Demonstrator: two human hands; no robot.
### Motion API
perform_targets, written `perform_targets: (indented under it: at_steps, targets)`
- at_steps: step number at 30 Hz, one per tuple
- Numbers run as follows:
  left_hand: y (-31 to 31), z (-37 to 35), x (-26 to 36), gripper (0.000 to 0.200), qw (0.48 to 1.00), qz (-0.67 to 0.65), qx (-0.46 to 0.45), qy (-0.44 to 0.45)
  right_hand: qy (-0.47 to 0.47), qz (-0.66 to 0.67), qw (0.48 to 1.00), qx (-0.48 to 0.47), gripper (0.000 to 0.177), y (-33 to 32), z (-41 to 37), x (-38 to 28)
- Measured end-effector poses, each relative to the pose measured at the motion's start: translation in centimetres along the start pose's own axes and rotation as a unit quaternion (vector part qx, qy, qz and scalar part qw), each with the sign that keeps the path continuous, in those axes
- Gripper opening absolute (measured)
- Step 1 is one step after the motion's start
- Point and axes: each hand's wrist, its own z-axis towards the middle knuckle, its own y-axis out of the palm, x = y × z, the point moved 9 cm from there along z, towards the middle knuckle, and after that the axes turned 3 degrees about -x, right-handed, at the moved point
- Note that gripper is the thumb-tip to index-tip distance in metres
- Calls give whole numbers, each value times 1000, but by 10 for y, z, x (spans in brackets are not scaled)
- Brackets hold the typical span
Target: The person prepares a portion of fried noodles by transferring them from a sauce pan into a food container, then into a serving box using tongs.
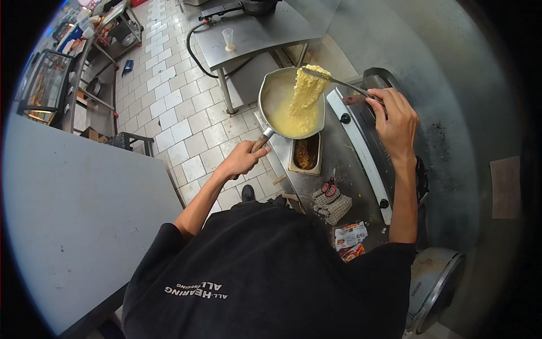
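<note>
My left hand [244,160] is closed around the wooden handle of a saucepan [273,125], which is held up over the edge of the steel counter. Cloudy yellowish liquid and noodles [305,104] are in the pan. Between the thumb and fingers of my right hand [395,116] is the handle of a fork [350,86]; whether it is a fork or a spoon is partly hidden by the food. A clump of yellow noodles hangs from its end down into the pan. Just below the pan stands a rectangular metal container [314,167] with dark brown contents.
Red-handled scissors [329,188] lie on a checked cloth [333,206] beside opened food packets [351,236]. A gas stove [361,152] runs along the right. Behind, a steel table [254,37] holds a clear cup [228,39]. A large pale surface [84,214] is at left.
</note>
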Motion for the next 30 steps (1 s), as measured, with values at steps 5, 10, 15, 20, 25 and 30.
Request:
perform_targets:
  at_steps: [5, 10, 15, 20, 25, 30]
  targets:
    - [-4, -5, 5, 46, 1000, 11, 12, 1, -1, 1, 1000, 3, 11, -1, -1, -2]
    - [-5, -8, 4, 46, 1000, 2, 7, 1, 9, 5, 1000, -3, 11, 1, -1, -3]
    - [-7, -7, -2, 44, 1000, 12, 5, -4, 17, 9, 1000, -6, 11, 2, -1, -5]
    - [-8, -9, 3, 47, 1000, 16, 14, 9, 12, 1, 1000, -5, 11, 1, -1, -5]
    - [-8, -5, -4, 46, 1000, 0, 12, 8, 36, 3, 999, -17, 12, 2, -6, -1]
    - [-8, -1, -13, 46, 1000, -3, 7, 4, 47, 8, 998, -27, 13, 6, -18, 7]
